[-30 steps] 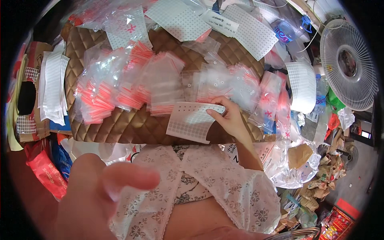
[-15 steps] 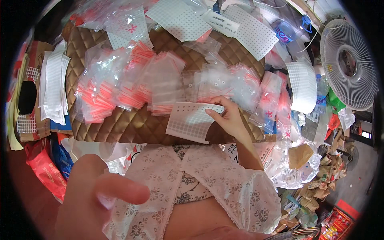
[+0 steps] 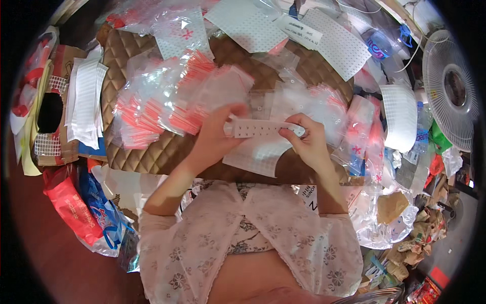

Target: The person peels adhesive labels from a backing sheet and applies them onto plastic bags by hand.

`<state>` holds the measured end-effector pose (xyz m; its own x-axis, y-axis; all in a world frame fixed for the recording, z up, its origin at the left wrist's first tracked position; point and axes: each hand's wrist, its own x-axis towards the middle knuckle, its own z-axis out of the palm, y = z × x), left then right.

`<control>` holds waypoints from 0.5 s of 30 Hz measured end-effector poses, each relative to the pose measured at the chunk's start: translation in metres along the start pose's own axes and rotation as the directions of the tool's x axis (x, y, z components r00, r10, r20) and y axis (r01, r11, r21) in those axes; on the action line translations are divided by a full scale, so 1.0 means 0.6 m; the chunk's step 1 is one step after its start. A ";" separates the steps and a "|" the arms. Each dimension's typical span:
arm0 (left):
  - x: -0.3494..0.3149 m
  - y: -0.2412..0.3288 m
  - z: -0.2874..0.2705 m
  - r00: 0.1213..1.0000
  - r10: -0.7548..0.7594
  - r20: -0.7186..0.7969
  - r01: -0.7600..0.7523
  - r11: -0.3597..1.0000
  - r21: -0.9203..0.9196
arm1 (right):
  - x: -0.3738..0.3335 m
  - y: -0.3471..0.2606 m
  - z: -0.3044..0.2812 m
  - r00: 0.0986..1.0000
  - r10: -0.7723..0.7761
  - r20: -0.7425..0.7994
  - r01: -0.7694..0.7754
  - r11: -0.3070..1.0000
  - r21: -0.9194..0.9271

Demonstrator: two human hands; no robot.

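A narrow white strip dotted with small studs (image 3: 263, 128) is held level between both hands, just above the near edge of the quilted brown cushion top (image 3: 152, 152). The left hand (image 3: 215, 134) is closed around the strip's left end, fingers curled over the top and thumb tucked beneath. The right end is pinched by the right hand (image 3: 306, 139), with thumb and forefinger pressed together on it and the remaining fingers loosely bent. Directly below the strip, a white perforated sheet (image 3: 258, 157) is seen lying flat on the cushion; whether it is touched by either hand cannot be told from this angle. Behind the hands, the cushion is covered by a heap of small clear bags with red edges (image 3: 152, 109), spread from left to right. Larger white dotted sheets (image 3: 336, 43) are laid at the far edge, and a curved white mesh piece (image 3: 400, 116) is found well to the right. A white fan (image 3: 450, 96) is stood at the far right. To the left of the cushion, a stack of white strips (image 3: 86, 104) is rested on a cardboard box (image 3: 50, 116), and a red bag (image 3: 68, 205) and a blue bag (image 3: 104, 210) are seen on the floor below.
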<state>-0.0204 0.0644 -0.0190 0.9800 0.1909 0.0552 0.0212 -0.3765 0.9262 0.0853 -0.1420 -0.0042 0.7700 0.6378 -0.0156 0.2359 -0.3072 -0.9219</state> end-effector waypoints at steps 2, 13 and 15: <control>-0.007 -0.031 0.023 0.997 -0.070 -0.023 0.067 0.992 -0.111 | 0.001 0.002 0.000 1.000 -0.002 0.002 0.002 1.000 -0.025; 0.006 0.008 0.033 0.984 -0.144 -0.103 0.092 0.913 -0.397 | -0.001 0.030 -0.003 0.993 -0.075 -0.085 0.073 0.997 -0.029; 0.007 0.014 0.042 0.976 -0.160 -0.150 0.055 0.841 -0.539 | -0.005 0.012 -0.008 0.997 0.079 -0.021 -0.079 0.997 0.008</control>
<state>-0.0108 0.0390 -0.0205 0.9231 0.3827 -0.0382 -0.0349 0.1823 0.9826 0.0876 -0.1496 -0.0087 0.7984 0.5968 -0.0800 0.1701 -0.3511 -0.9208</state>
